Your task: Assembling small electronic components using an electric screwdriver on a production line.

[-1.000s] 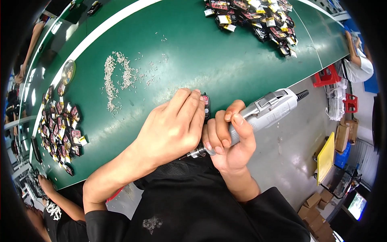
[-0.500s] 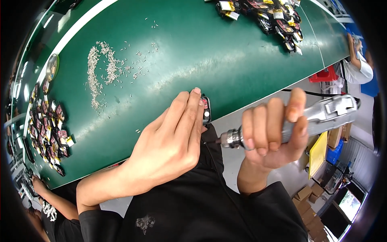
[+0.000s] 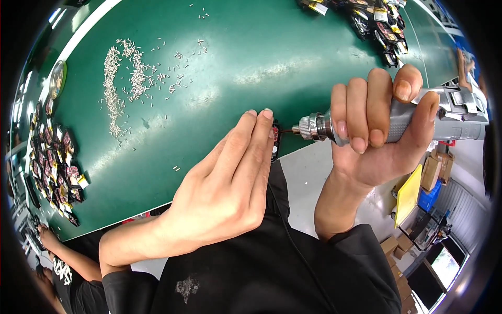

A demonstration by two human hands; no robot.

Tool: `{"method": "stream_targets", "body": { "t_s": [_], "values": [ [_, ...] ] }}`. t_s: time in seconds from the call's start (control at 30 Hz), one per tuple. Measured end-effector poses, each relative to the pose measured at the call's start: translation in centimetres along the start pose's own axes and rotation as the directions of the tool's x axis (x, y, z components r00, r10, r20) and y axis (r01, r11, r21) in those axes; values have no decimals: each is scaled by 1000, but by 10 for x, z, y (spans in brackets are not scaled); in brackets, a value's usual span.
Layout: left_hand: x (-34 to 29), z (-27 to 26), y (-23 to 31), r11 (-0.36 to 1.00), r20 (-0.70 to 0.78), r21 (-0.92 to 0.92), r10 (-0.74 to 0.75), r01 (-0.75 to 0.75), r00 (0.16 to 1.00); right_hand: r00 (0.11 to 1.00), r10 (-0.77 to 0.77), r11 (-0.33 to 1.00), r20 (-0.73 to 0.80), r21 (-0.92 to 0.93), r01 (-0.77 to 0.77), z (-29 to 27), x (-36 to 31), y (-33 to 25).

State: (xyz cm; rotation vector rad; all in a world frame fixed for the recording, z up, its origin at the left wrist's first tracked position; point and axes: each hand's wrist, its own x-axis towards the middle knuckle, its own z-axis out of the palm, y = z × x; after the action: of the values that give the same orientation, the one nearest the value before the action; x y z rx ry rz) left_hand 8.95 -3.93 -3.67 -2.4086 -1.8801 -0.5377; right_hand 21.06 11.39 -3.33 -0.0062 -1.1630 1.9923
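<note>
At the table's near edge, my left hand (image 3: 222, 186) holds a small black electronic device (image 3: 275, 152). Its fingers lie close together along the device and cover most of it; a bit of red board shows beside the fingertips. My right hand (image 3: 374, 125) is wrapped round a grey electric screwdriver (image 3: 457, 120), held almost level and pointing left. The thin bit reaches the device next to the left fingertips; whether it sits in a screw is too small to tell. Many small silvery screws (image 3: 137, 76) are scattered on the green table (image 3: 225, 57) beyond my left hand.
A pile of similar black devices (image 3: 55, 167) lies at the left, another pile (image 3: 379, 26) at the far right. Near the left edge is a round dish (image 3: 57, 78). A co-worker's arm (image 3: 73, 256) shows at lower left. Cartons and a yellow panel (image 3: 408, 196) stand right.
My right hand has moved up with the screwdriver, bringing its bit from below the table edge to the device. My left hand stays on the device, and the view has shifted slightly.
</note>
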Motion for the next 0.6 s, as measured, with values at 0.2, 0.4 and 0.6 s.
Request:
{"method": "stream_targets", "body": {
  "t_s": [0.2,0.4,0.6],
  "values": [
    [0,0,0,999,-27,-40,-4,3,1000,991,49,998,124,-33,-46,1,6,3],
    [2,-3,-5,999,-2,-44,15,-16,1000,985,59,987,165,-160,-32,14,12,4],
    [-6,-10,-6,997,-31,79,12,-9,999,978,89,989,188,-135,-64,28,19,10]
  ]
}}
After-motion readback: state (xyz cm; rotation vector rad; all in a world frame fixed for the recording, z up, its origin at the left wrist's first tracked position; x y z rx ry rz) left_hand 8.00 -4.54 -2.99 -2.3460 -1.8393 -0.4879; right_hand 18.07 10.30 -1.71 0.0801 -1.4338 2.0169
